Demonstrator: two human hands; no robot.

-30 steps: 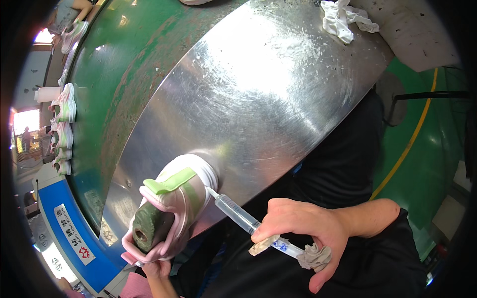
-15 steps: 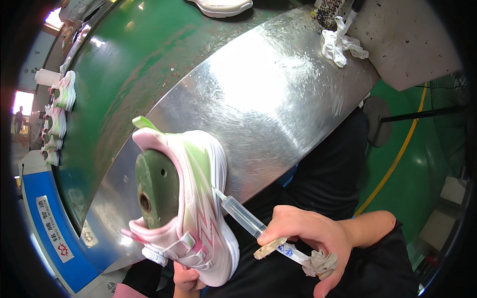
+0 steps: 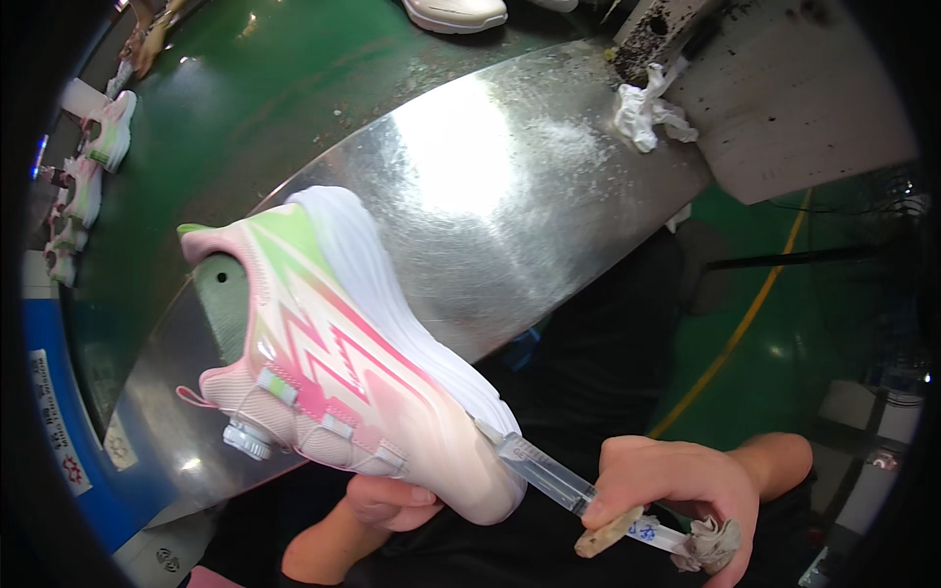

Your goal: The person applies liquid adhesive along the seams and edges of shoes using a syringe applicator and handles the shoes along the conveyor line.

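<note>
A pink, white and green sneaker (image 3: pixel 377 392) with a thick white sole is tilted on its side, its toe toward me. Inside it sits a green shoe last (image 3: pixel 223 309), and a white dial (image 3: pixel 247 439) shows on the tongue side. Under the forefoot, my left hand (image 3: pixel 392 502) grips the shoe. My right hand (image 3: pixel 681 480) is closed round a clear syringe (image 3: pixel 549 474), whose tip meets the seam between upper and sole near the toe. A beige wrapping (image 3: pixel 606 537) covers the syringe flange; crumpled greyish material (image 3: pixel 714 545) caps the plunger end.
A shiny metal sheet (image 3: pixel 578 235) lies beyond the shoe on a green surface (image 3: pixel 284 108). White crumpled cloth (image 3: pixel 642 113) rests by a stained grey panel (image 3: pixel 814 108). Similar shoes (image 3: pixel 83 191) line the far left, above a blue panel (image 3: pixel 59 363). Another pale shoe (image 3: pixel 456 12) is at the top.
The shoe has turned further onto its side, showing more sole and side. The syringe tip has moved from the rear part of the sole seam to near the toe.
</note>
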